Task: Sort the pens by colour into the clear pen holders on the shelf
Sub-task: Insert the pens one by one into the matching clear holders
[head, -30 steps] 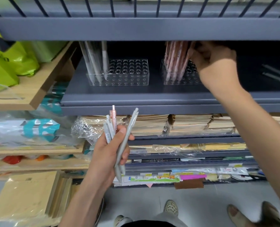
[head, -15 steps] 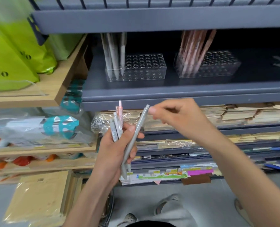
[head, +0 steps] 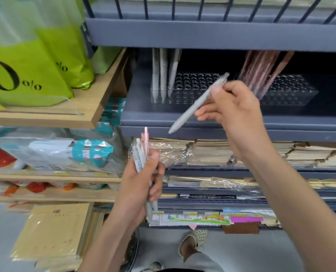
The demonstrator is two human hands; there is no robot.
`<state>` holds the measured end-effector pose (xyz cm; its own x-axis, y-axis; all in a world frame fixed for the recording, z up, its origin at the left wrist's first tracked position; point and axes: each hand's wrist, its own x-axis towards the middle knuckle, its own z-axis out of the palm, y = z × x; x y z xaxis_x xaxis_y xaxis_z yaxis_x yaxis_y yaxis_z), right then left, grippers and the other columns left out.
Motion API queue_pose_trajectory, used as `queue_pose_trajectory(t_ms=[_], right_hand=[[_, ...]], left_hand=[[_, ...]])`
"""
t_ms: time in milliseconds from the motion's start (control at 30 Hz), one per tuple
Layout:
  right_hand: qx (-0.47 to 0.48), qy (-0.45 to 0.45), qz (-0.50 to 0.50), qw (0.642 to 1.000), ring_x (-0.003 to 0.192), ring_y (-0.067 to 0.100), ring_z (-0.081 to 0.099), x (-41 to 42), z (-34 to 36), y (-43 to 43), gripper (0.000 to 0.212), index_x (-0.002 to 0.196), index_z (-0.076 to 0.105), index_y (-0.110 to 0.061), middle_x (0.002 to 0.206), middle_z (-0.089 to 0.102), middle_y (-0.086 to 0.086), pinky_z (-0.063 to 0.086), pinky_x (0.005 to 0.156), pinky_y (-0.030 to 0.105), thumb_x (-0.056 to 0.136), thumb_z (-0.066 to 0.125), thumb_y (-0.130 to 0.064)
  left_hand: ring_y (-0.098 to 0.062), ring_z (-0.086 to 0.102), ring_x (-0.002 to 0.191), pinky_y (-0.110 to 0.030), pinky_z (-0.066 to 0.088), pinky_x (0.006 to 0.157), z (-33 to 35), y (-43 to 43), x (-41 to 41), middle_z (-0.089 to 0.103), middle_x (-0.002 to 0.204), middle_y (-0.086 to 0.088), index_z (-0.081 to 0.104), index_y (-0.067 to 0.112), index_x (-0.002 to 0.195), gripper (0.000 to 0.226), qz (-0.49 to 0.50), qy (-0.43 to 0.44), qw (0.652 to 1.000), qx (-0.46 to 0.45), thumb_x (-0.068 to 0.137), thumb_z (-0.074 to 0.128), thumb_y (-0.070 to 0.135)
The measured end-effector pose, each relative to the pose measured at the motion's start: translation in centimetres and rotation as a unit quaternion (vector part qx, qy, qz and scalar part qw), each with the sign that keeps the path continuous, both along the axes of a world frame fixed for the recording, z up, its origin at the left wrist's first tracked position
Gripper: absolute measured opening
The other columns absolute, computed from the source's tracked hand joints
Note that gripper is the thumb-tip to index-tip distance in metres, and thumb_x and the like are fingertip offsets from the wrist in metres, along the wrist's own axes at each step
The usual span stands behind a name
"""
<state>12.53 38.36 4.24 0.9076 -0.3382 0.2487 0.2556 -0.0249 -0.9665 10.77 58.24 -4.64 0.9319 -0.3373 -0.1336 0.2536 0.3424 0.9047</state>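
Grey pen [head: 196, 104] is pinched at its upper end by right hand [head: 236, 112], axis slanted with the tip down-left. Grey-pen holder [head: 183, 97] lies just behind, up-left, on the shelf [head: 281, 124]. Remaining pens [head: 140, 156] are gripped upright in left hand [head: 141, 185], lower.

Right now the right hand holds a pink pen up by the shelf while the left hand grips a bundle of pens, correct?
No. The head view shows the pen in the right hand is grey, not pink; the left hand does grip a bundle of pens.
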Motion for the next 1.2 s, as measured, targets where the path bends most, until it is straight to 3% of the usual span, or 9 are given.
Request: queue_pose_trajectory(t_ms=[133, 267, 367, 433, 567, 733, 900, 1067, 1200], right_hand=[[-0.053, -0.084, -0.131, 0.986, 0.073, 0.023, 0.073, 2.5, 1.4, 0.0, 0.005, 0.093, 0.05, -0.019, 0.082, 0.069, 0.0, 0.061, 0.07, 0.038, 0.096, 0.051, -0.015], [-0.158, -0.048, -0.192, 0.967, 0.082, 0.026, 0.071, 5.2, 1.2, -0.3, 0.021, 0.091, 0.061, -0.01, 0.084, 0.071, 0.004, 0.055, 0.079, 0.053, 0.084, 0.051, -0.027], [-0.181, -0.072, -0.168, 0.967, 0.078, 0.021, 0.07, 6.7, 1.2, 0.4, 0.009, 0.091, 0.057, -0.029, 0.08, 0.068, -0.008, 0.056, 0.077, 0.051, 0.09, 0.051, -0.022], [-0.203, -0.084, -0.152, 0.964, 0.074, 0.015, 0.07, 7.6, 1.3, 0.8, 0.006, 0.091, 0.058, -0.024, 0.078, 0.067, -0.006, 0.057, 0.076, 0.047, 0.093, 0.052, -0.024], [-0.288, -0.047, -0.141, 0.946, 0.068, 0.016, 0.07, 9.0, 1.9, 1.3, 0.032, 0.096, 0.065, -0.006, 0.073, 0.07, 0.006, 0.057, 0.075, 0.044, 0.095, 0.053, -0.035], [-0.346, -0.035, -0.149, 0.926, 0.066, 0.018, 0.069, 9.9, 2.1, 2.0, 0.033, 0.095, 0.065, -0.007, 0.072, 0.071, 0.005, 0.054, 0.081, 0.037, 0.096, 0.054, -0.038], [-0.37, -0.01, -0.14, 0.918, 0.077, 0.033, 0.068, 10.3, 2.2, 2.1, 0.034, 0.102, 0.063, -0.006, 0.078, 0.071, 0.011, 0.054, 0.083, 0.047, 0.096, 0.054, -0.038], [-0.384, -0.001, -0.132, 0.914, 0.069, 0.025, 0.07, 10.2, 2.0, 2.0, 0.03, 0.107, 0.063, -0.009, 0.075, 0.069, 0.006, 0.056, 0.082, 0.045, 0.098, 0.052, -0.036], [-0.398, 0.014, -0.112, 0.91, 0.074, 0.03, 0.07, 10.4, 1.9, 1.9, 0.029, 0.105, 0.063, -0.01, 0.079, 0.071, 0.013, 0.055, 0.082, 0.045, 0.098, 0.051, -0.035]], left_hand=[[-0.008, 0.03, 0.037, -0.02, 0.023, 0.034, -0.3, 0.7, 0.7, 0.055, 0.062, 0.002, 0.047, -0.002, 0.115, 0.045, 0.033, 0.015, 0.999, -0.01, 0.092, 0.055, 0.037], [-0.011, 0.034, 0.038, -0.021, 0.026, 0.034, -0.3, 1.1, 1.0, 0.062, 0.075, -0.004, 0.049, 0.008, 0.11, 0.032, 0.021, 0.012, 1.0, -0.008, 0.094, 0.054, 0.035], [-0.013, 0.039, 0.039, -0.021, 0.032, 0.034, -0.6, 1.3, 1.3, 0.065, 0.081, -0.008, 0.049, 0.008, 0.103, 0.02, 0.028, 0.011, 1.0, -0.003, 0.099, 0.052, 0.028], [-0.014, 0.042, 0.04, -0.023, 0.037, 0.036, -0.7, 1.4, 1.3, 0.066, 0.082, -0.009, 0.05, 0.007, 0.106, 0.02, 0.036, -0.001, 0.999, 0.006, 0.1, 0.051, 0.026], [-0.016, 0.049, 0.045, -0.027, 0.045, 0.041, -0.9, 2.0, 1.3, 0.071, 0.084, -0.011, 0.057, 0.007, 0.1, 0.028, 0.066, -0.008, 0.997, 0.034, 0.097, 0.053, 0.034], [-0.014, 0.056, 0.053, -0.025, 0.05, 0.049, -1.2, 3.0, 1.2, 0.073, 0.089, -0.011, 0.073, 0.021, 0.096, 0.028, 0.065, 0.0, 0.997, 0.044, 0.098, 0.051, 0.04], [-0.015, 0.053, 0.052, -0.027, 0.05, 0.05, -1.3, 3.4, 0.8, 0.071, 0.087, -0.011, 0.071, 0.02, 0.102, 0.031, 0.057, -0.01, 0.997, 0.043, 0.098, 0.05, 0.043], [-0.014, 0.05, 0.048, -0.026, 0.048, 0.05, -1.1, 3.5, 0.6, 0.073, 0.091, -0.011, 0.066, 0.024, 0.106, 0.028, 0.06, -0.016, 0.997, 0.05, 0.098, 0.051, 0.046], [-0.013, 0.05, 0.046, -0.025, 0.047, 0.048, -1.0, 3.4, 0.5, 0.073, 0.091, -0.012, 0.061, 0.025, 0.103, 0.024, 0.057, -0.021, 0.997, 0.05, 0.096, 0.052, 0.046]])
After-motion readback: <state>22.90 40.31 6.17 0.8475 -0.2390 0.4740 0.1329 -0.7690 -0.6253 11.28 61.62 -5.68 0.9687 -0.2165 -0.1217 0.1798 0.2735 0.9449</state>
